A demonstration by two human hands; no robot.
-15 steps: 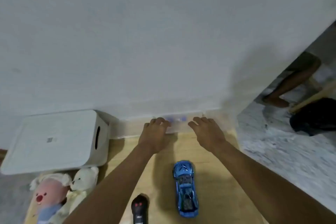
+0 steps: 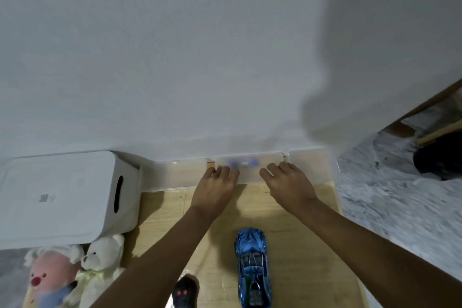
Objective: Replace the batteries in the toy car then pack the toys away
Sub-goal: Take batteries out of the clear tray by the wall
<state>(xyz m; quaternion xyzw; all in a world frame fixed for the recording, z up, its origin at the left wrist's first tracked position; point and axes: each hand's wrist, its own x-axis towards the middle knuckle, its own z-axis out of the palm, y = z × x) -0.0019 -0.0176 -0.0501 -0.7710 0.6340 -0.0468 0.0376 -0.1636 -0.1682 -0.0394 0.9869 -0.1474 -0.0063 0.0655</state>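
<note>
The person reaches both arms forward to a small clear box (image 2: 250, 167) at the far edge of the desk (image 2: 300, 237), hard against the white wall (image 2: 225, 57). The left hand (image 2: 213, 186) and the right hand (image 2: 287, 181) lie palm-down on its near side, 1 towards each end, probably to steady it evenly or draw it closer. The fingers (image 2: 222, 172) of each hand sit close together and bend over the box's front edge. The thumbs are hidden, so it cannot be told whether the hands grip the box or only rest on it.

Blurred blue shapes show through the lid. They may be the fresh batteries or a tool, though that is only a guess.

2 more clear containers flank the box, 1 on the left (image 2: 175, 174) and 1 on the right (image 2: 311, 161).

The blue toy car (image 2: 252, 265) stands on its wheels between the forearms, nose towards the wall, well apart from the box and untouched. A black remote (image 2: 185, 292) lies near it by the left forearm.

The battery swap looks not yet begun, with supplies seemingly being fetched.

A white storage bin (image 2: 62, 197) lies on its side at the left, likely where the toys will go. A pink plush (image 2: 50, 277) and a white bear (image 2: 102, 257) lean together just in front of it.
</note>
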